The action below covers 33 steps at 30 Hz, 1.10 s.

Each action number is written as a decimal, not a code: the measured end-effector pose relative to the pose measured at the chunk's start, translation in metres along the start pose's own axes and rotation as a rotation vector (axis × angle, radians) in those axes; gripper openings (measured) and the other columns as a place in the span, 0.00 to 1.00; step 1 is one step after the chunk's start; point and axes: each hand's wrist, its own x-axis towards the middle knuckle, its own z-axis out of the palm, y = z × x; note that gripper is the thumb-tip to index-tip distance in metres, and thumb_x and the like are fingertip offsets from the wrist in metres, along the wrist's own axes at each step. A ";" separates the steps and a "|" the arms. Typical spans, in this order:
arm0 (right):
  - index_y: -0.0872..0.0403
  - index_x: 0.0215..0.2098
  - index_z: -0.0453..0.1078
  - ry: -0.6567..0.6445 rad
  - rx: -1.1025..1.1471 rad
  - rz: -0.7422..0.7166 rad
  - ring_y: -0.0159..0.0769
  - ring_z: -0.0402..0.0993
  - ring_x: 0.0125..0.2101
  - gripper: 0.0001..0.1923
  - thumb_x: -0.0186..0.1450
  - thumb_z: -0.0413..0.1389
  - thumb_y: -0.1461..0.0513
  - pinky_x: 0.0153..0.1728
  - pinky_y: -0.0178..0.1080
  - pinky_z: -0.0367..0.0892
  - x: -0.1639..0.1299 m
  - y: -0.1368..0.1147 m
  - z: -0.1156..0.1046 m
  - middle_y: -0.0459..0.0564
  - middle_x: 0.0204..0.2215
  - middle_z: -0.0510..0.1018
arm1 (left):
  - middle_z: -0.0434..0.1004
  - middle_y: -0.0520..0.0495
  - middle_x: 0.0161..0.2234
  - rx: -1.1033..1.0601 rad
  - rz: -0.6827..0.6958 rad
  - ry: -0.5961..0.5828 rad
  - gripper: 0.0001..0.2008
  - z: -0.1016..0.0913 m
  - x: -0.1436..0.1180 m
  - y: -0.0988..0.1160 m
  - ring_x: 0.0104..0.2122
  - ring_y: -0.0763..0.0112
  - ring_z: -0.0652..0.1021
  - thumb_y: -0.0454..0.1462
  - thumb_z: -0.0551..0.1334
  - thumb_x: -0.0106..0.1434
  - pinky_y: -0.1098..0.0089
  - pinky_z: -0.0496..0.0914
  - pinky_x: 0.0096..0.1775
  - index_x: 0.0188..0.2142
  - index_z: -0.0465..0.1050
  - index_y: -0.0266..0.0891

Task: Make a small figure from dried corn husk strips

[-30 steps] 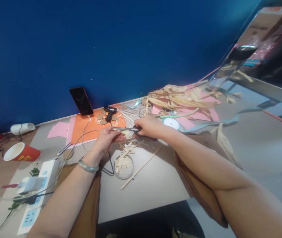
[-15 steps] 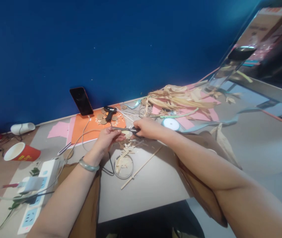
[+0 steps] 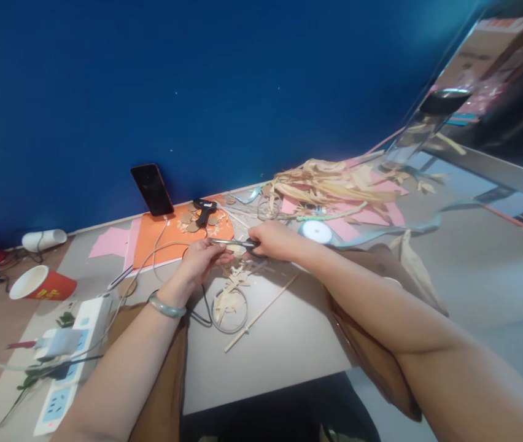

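My right hand (image 3: 269, 239) is closed round the dark handles of a pair of scissors (image 3: 230, 242), whose metal blades point left. The blade tips reach the fingers of my left hand (image 3: 199, 261), which are pinched together. Whatever lies between those fingertips is too small and blurred to name. Pale strip clippings (image 3: 239, 277) are scattered on the table just below both hands. Some of them lie inside and across a thin grey ring (image 3: 246, 310). To the right of the ring rests a slim wooden stick (image 3: 261, 314).
A black glue gun (image 3: 205, 212) and wooden discs lie on orange paper (image 3: 151, 236). A phone (image 3: 152, 189) leans on the blue wall. Dried husks (image 3: 330, 183) cover pink paper near a ribbon spool (image 3: 317, 232). At left are a paper cup (image 3: 54, 285) and power strip (image 3: 75, 362).
The scissors and the fingers of my left hand have shifted very slightly. My right hand keeps its grip on the handles, and everything on the table stays where it was.
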 end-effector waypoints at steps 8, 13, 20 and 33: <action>0.54 0.30 0.74 0.008 -0.004 -0.032 0.35 0.70 0.26 0.18 0.55 0.59 0.48 0.23 0.35 0.49 -0.001 -0.003 -0.001 0.52 0.25 0.78 | 0.80 0.39 0.26 0.055 -0.010 -0.044 0.03 -0.001 0.000 -0.001 0.23 0.73 0.79 0.30 0.65 0.56 0.75 0.74 0.30 0.28 0.74 0.29; 0.54 0.30 0.74 -0.018 0.011 -0.026 0.36 0.70 0.26 0.18 0.55 0.59 0.48 0.24 0.35 0.50 0.000 -0.002 0.000 0.52 0.26 0.78 | 0.80 0.39 0.25 0.057 -0.015 -0.040 0.04 -0.001 0.002 -0.003 0.23 0.72 0.79 0.30 0.65 0.56 0.75 0.74 0.31 0.26 0.74 0.29; 0.54 0.30 0.74 -0.045 0.029 -0.015 0.35 0.69 0.26 0.18 0.55 0.59 0.48 0.24 0.34 0.51 0.002 0.001 0.003 0.51 0.25 0.77 | 0.80 0.39 0.25 0.032 -0.005 -0.063 0.05 -0.002 0.005 -0.007 0.24 0.73 0.79 0.31 0.64 0.57 0.75 0.74 0.30 0.26 0.75 0.29; 0.54 0.28 0.69 0.028 0.172 0.044 0.31 0.63 0.24 0.22 0.51 0.60 0.44 0.24 0.33 0.50 0.001 0.010 -0.008 0.46 0.24 0.74 | 0.80 0.43 0.25 -0.043 0.063 -0.026 0.04 -0.006 0.000 0.004 0.25 0.73 0.80 0.30 0.65 0.55 0.77 0.74 0.31 0.30 0.71 0.31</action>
